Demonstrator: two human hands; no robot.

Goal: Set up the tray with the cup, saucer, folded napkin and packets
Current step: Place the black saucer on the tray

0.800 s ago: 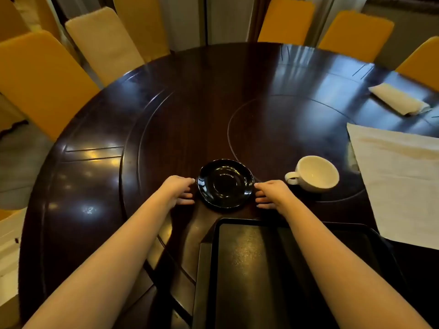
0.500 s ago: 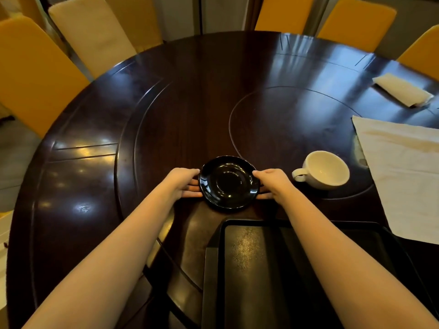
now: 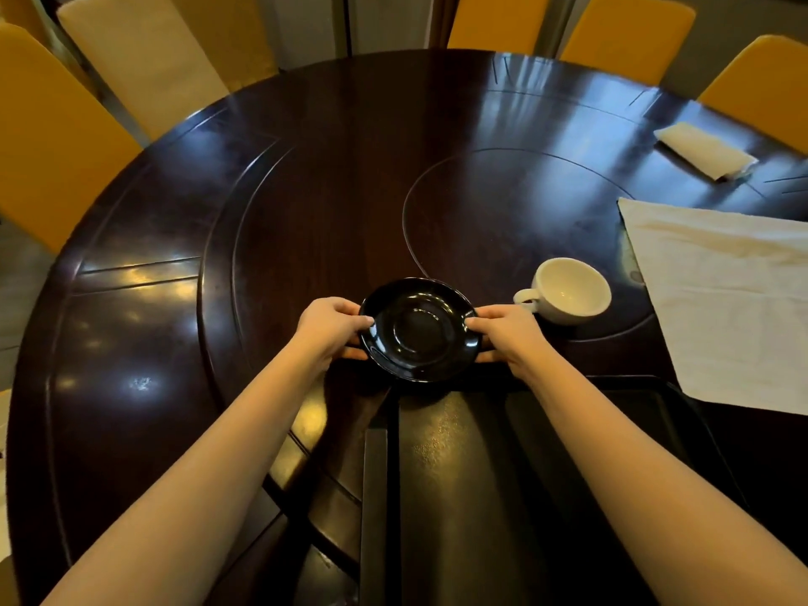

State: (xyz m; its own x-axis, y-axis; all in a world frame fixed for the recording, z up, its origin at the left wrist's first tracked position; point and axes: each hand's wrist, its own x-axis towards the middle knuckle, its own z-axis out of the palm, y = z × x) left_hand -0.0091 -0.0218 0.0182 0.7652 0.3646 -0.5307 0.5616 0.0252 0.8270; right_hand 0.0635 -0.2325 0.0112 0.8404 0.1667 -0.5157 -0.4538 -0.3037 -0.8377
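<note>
A glossy black saucer (image 3: pixel 419 329) is held just beyond the far edge of the black tray (image 3: pixel 472 496). My left hand (image 3: pixel 330 328) grips its left rim, thumb on top and fingers beneath. My right hand (image 3: pixel 507 332) grips the right rim the same way. The saucer looks slightly raised off the dark table. A white cup (image 3: pixel 568 290) stands on the table to the right of my right hand, handle pointing left. A large white napkin (image 3: pixel 734 299) lies unfolded at the right. A small folded white cloth (image 3: pixel 706 150) lies at the far right. No packets are visible.
The round dark wooden table (image 3: pixel 306 190) has an inset turning disc (image 3: pixel 503 203) in its middle. Yellow and cream chairs (image 3: pixel 140 59) ring the far side. The tray lies at the near edge under my forearms.
Both hands closed in from beside the saucer onto its rims and took hold of it. The saucer has risen a little and come slightly nearer the tray.
</note>
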